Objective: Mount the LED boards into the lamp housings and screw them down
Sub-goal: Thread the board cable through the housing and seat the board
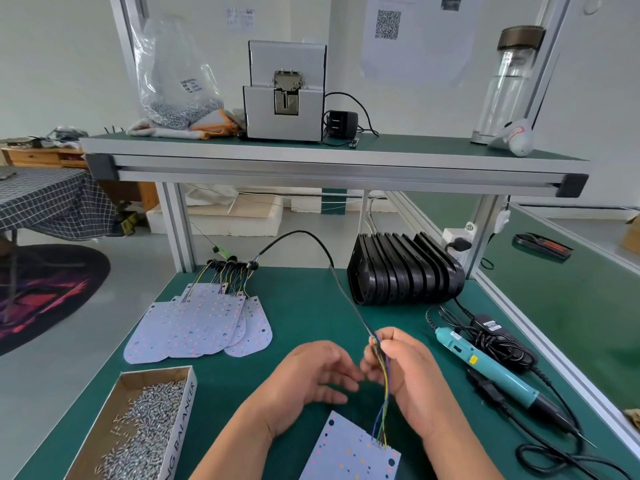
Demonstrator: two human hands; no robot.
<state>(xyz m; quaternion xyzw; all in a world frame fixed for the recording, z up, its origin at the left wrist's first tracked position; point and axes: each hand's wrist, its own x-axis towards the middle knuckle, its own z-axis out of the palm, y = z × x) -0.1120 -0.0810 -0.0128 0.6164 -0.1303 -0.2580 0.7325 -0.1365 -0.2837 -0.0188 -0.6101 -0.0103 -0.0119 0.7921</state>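
1. Lamp housings (405, 268): black ribbed shells standing on edge, packed in a row.
2. Spare LED boards (204, 323): white, round-ended, fanned flat and overlapping, left of the lamp housings.
3. Single LED board (349, 452): white, dotted, in front of the lamp housings; its coloured wires (384, 393) rise into the right hand's (412, 368) pinch.
4. Screws (145, 420): silver, loose in a cardboard box (156, 370), front-left of the lamp housings.
5. Teal screwdriver (491, 368): lying flat, front-right of the lamp housings.

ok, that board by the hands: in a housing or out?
Out. The LED board is bare, its wires pinched in the right hand; the black housings stand stacked at the back.
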